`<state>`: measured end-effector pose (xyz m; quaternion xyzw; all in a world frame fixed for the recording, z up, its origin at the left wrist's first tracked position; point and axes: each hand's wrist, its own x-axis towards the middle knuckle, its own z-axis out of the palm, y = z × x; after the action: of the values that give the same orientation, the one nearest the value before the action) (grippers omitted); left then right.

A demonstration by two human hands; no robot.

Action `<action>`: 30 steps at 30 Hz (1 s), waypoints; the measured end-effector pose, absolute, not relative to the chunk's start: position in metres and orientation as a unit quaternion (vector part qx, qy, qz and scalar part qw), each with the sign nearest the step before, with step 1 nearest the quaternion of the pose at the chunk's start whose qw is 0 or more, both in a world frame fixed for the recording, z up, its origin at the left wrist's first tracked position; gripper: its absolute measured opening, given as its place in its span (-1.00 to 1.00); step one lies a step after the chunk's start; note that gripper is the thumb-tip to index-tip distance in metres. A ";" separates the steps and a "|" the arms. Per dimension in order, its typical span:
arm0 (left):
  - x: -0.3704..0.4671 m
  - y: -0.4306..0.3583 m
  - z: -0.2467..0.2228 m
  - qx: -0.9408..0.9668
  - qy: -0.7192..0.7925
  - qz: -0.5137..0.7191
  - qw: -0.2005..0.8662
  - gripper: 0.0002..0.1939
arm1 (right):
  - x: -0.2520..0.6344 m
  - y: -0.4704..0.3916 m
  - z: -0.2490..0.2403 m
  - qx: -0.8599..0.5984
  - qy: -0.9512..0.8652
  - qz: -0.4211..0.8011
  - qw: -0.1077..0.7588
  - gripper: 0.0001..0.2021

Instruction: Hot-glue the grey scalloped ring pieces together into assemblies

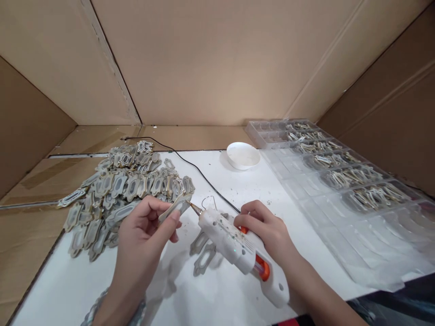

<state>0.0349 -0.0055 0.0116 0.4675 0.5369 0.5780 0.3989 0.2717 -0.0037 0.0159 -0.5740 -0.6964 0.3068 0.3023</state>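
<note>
Over the desk (74, 285), the left grip (142, 235) pinches a part-covered plaque (181, 206); the right grip (268, 226), part-hidden, clasps a glue gun (231, 240).

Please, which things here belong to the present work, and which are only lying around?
Probably for the work:
white glue gun, in the right hand
grey frame piece, in the left hand
heap of similar pieces
black cord, perhaps the gun's
clear trays with pieces

Seemingly just lying about:
white bowl
red-black item
</note>
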 end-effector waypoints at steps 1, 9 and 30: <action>0.035 -0.006 0.011 0.468 0.538 0.577 0.399 -0.88 | 0.272 -0.003 0.016 -0.567 -0.702 0.304 0.304 -0.85; 0.038 -0.006 0.016 0.453 0.547 0.583 0.394 -0.88 | 0.273 -0.002 0.012 -0.552 -0.709 0.295 0.325 -0.85; 0.032 0.000 0.016 0.480 0.600 0.524 0.367 -0.76 | 0.282 0.003 0.006 -0.527 -0.793 0.128 0.277 -0.76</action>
<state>0.0322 0.0003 0.0160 0.4801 0.6000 0.5243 0.3669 0.2816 0.0028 0.0064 -0.5269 -0.7934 0.1279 0.2766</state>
